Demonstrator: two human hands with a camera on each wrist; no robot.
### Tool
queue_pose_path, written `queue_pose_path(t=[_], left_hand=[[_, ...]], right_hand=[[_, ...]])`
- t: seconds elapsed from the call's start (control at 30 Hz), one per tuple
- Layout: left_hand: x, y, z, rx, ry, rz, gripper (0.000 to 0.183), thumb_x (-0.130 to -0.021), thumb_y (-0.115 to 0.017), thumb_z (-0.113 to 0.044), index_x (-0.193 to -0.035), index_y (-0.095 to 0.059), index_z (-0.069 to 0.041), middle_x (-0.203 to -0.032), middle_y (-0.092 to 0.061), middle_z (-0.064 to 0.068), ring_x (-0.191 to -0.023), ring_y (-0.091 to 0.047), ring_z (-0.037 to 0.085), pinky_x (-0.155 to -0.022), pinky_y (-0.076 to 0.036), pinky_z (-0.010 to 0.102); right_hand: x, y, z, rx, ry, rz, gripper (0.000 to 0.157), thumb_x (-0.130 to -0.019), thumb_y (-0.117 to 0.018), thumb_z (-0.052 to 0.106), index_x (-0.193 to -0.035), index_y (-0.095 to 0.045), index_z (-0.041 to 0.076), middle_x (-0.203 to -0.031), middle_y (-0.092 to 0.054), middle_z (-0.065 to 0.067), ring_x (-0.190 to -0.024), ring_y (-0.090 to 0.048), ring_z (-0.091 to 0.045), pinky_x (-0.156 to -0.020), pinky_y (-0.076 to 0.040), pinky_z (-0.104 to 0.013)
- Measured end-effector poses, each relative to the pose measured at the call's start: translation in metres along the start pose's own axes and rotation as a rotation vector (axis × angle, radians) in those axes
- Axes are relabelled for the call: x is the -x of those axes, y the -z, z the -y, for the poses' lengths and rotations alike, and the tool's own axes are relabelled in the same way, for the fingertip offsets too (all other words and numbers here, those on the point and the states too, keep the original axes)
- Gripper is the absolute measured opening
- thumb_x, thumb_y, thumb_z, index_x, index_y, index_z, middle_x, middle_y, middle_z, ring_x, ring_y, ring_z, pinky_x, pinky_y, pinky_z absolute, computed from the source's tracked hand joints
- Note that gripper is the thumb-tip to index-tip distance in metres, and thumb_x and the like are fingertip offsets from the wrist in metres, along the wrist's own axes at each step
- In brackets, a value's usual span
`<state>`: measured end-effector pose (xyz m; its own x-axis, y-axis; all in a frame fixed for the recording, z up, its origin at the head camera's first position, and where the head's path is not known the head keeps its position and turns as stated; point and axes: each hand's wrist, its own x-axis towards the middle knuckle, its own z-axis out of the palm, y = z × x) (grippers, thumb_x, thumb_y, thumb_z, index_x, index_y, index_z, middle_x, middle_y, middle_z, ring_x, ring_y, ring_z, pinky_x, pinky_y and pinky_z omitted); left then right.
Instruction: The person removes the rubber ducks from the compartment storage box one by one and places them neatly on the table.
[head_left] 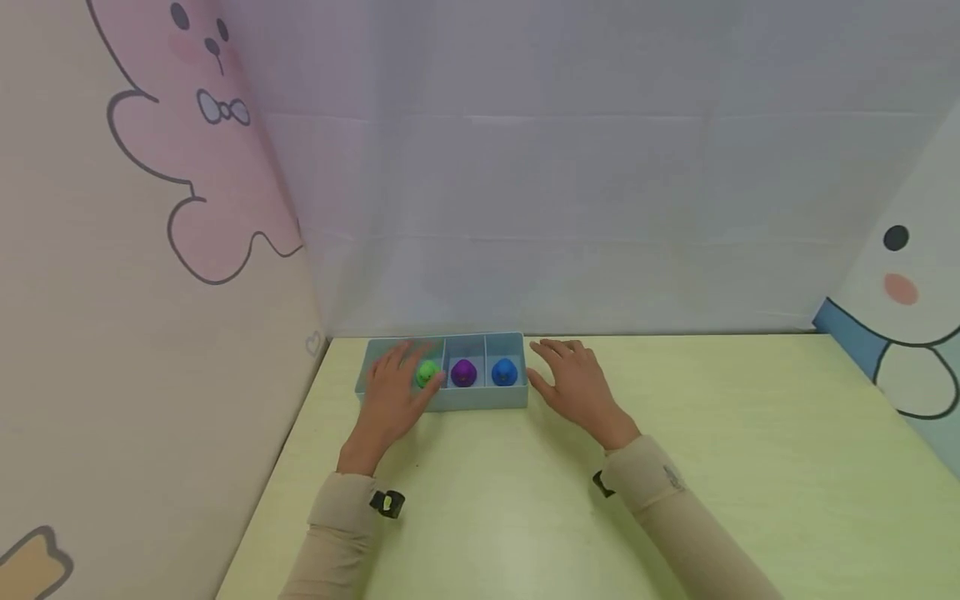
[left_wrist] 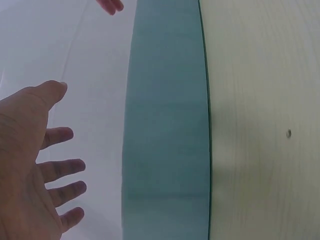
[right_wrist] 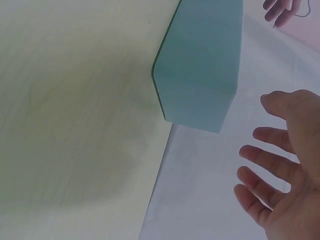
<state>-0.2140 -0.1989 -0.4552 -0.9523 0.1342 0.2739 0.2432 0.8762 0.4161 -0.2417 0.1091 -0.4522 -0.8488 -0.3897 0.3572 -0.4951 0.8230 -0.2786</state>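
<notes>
A pale blue divided box (head_left: 480,399) stands near the back edge of the table. In it sit a small rounded green toy (head_left: 427,372), a purple toy (head_left: 463,373) and a blue toy (head_left: 505,372), with dividers between the green and purple and between the purple and blue. My left hand (head_left: 392,398) hovers over the box's left part, fingers spread, hiding some of that end. Just off the right end is my right hand (head_left: 576,385), its fingers apart and slightly bent. Both wrist views show the hands holding nothing, with the box's outer wall (left_wrist: 167,130) beside them.
The light yellow table (head_left: 720,467) reaches to a pale curtain-like back wall (head_left: 570,183). On the left a wall (head_left: 150,375) with a pink cartoon bear rises along the table's edge. A second cartoon figure (head_left: 911,333) is on the right side.
</notes>
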Motion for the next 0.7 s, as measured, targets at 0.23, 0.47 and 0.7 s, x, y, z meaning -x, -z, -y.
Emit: queue_pose_path(t=[0.23, 0.47, 0.7], left_hand=[[0.001, 0.004, 0.035, 0.049, 0.048, -0.058, 0.069, -0.096, -0.065, -0.053, -0.153, -0.046, -0.018, -0.163, -0.039, 0.015, -0.149, -0.036, 0.041, -0.113, -0.027, 0.067], [0.008, 0.004, 0.063, 0.084, 0.140, -0.032, 0.084, -0.093, -0.064, -0.060, -0.158, -0.036, -0.015, -0.170, -0.026, 0.016, -0.154, -0.026, 0.042, -0.113, -0.024, 0.069], [0.011, -0.005, 0.081, 0.133, 0.233, 0.029, 0.103, -0.091, -0.062, -0.066, -0.165, -0.016, -0.012, -0.173, -0.014, 0.013, -0.158, -0.017, 0.042, -0.119, -0.017, 0.070]], right_hand=[[-0.024, -0.008, 0.000, -0.089, 0.083, 0.019, 0.032, -0.098, -0.069, 0.025, -0.126, -0.072, 0.010, -0.128, -0.072, -0.013, -0.119, -0.062, -0.035, -0.104, -0.049, -0.054], [-0.041, -0.018, 0.004, -0.115, 0.141, 0.064, 0.028, -0.097, -0.071, 0.022, -0.119, -0.075, 0.006, -0.119, -0.076, -0.012, -0.115, -0.066, -0.033, -0.107, -0.049, -0.051], [-0.050, -0.028, 0.003, -0.139, 0.117, 0.164, 0.027, -0.097, -0.071, 0.021, -0.117, -0.076, 0.004, -0.116, -0.078, -0.010, -0.110, -0.071, -0.029, -0.113, -0.044, -0.052]])
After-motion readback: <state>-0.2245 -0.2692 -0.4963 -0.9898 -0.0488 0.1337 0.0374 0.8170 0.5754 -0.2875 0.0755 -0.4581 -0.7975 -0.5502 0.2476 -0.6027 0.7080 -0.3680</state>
